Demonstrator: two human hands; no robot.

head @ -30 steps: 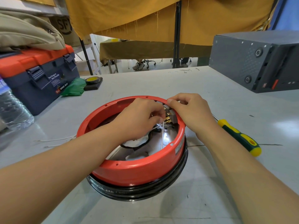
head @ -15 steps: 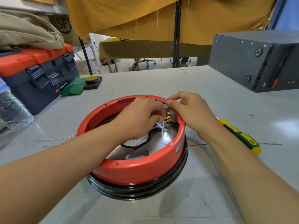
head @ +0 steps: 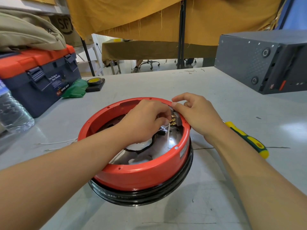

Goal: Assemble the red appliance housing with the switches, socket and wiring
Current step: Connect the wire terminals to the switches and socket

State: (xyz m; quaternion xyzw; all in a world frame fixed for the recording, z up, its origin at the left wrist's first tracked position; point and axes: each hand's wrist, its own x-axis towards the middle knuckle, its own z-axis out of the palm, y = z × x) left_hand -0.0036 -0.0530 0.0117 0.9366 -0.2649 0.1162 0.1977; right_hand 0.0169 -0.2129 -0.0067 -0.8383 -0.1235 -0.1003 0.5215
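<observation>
Hands met at the far right rim of the red housing (head: 137, 173), which sat in the middle of the grey table (head: 166, 83) on a black base ring (head: 141, 195). The left hand (head: 142, 118) reached down inside the ring with its fingers curled, pinching thin white wires (head: 168, 131) next to the brass terminals (head: 173, 121) of a grey switch block (head: 178, 117) mounted against the inner wall. The right hand (head: 197, 112) lay over the rim from outside, fingers bent, thumb and forefinger closed on the top of that switch block. A black cable (head: 146, 147) looped across the shiny metal floor of the housing below the left wrist.

Just beside the right forearm lay a yellow-and-green screwdriver (head: 249, 140). Well to the left stood a blue and orange toolbox (head: 38, 77), with a clear water bottle (head: 11, 110) in front of it and a roll of tape (head: 93, 81) near its corner. A dark grey computer case (head: 259, 58) stood at the far right.
</observation>
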